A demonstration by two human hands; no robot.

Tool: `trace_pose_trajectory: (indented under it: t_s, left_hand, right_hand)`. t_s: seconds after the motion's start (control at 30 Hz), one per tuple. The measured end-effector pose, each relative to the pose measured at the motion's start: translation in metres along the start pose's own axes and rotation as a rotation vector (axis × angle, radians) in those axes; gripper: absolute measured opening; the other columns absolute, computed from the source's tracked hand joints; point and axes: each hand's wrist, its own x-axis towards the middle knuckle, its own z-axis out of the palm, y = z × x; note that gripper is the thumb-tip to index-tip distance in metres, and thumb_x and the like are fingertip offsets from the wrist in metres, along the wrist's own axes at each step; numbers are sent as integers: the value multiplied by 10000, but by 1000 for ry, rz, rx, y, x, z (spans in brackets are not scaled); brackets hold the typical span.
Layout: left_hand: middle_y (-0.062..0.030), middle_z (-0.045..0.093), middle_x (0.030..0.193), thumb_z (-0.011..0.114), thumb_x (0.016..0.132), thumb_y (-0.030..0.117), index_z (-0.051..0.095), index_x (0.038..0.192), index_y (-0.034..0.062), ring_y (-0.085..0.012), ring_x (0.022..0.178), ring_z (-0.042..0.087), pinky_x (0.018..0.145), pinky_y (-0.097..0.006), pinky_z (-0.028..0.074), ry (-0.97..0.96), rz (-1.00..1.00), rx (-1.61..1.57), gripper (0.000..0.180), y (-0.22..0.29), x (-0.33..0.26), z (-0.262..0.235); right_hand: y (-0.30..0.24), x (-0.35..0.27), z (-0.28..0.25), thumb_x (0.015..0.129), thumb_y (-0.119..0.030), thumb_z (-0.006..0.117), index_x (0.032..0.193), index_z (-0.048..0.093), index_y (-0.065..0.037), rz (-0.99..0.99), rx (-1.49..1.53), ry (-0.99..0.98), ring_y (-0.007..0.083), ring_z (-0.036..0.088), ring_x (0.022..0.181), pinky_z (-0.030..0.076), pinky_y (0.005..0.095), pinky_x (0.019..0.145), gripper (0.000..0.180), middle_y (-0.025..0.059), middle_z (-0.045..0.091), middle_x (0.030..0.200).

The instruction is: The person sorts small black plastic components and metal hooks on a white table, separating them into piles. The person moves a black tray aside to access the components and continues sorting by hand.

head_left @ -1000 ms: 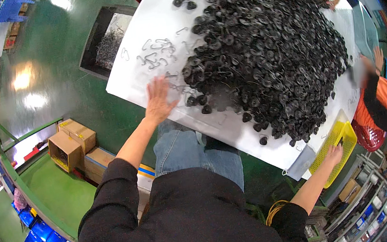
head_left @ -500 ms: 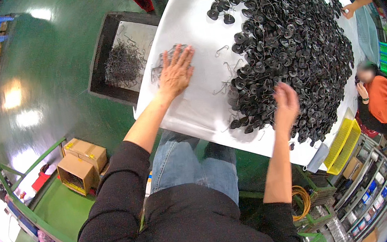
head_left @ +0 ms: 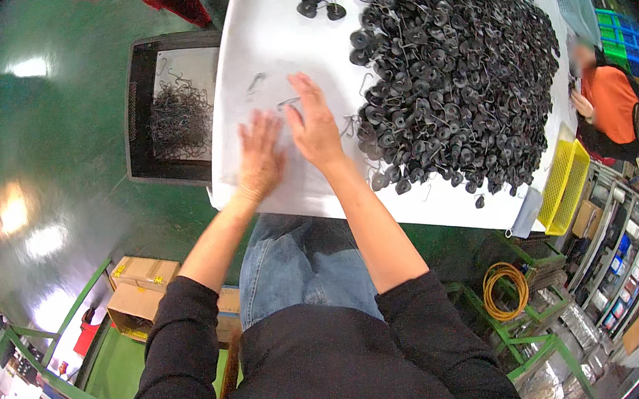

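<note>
Flanking a loose hook [head_left: 289,102], left hand [head_left: 259,159] fingers apart, right hand [head_left: 317,128] fingers together; crate [head_left: 140,114] holds hooks [head_left: 180,117], big disc pile [head_left: 448,80] left on table [head_left: 308,201].

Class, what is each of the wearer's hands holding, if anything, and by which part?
No hold shows: the left hand and the right hand are both open over the white table, near a wire hook. Anything hidden beneath cannot be told.

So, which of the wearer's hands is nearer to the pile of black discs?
Right. The right hand is left of the pile, apart from it; the left hand is farther left.
</note>
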Motion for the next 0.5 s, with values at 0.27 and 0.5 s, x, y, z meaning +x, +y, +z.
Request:
trace_pose_trajectory:
  t_s: [0.27,0.5]
  left_hand:
    - [-121,413,1320,639,793,228,363,1350,56,-323,1205,362,992,-439,298,17,-80,-260,646,119,31,24]
    - [-83,490,1233,664,769,239,518,1228,161,-288,1156,426,927,-468,361,-85,-25,-148,487,127,83,49]
  right_hand:
    - [40,-164,-117,769,-15,592,1166,451,30,795,-162,550,266,533,959,422,366,866,424,166,518,1061]
    - [70,-133,-71,709,53,603,1227,358,47,777,454,712,243,539,978,445,344,891,573,188,481,1132]
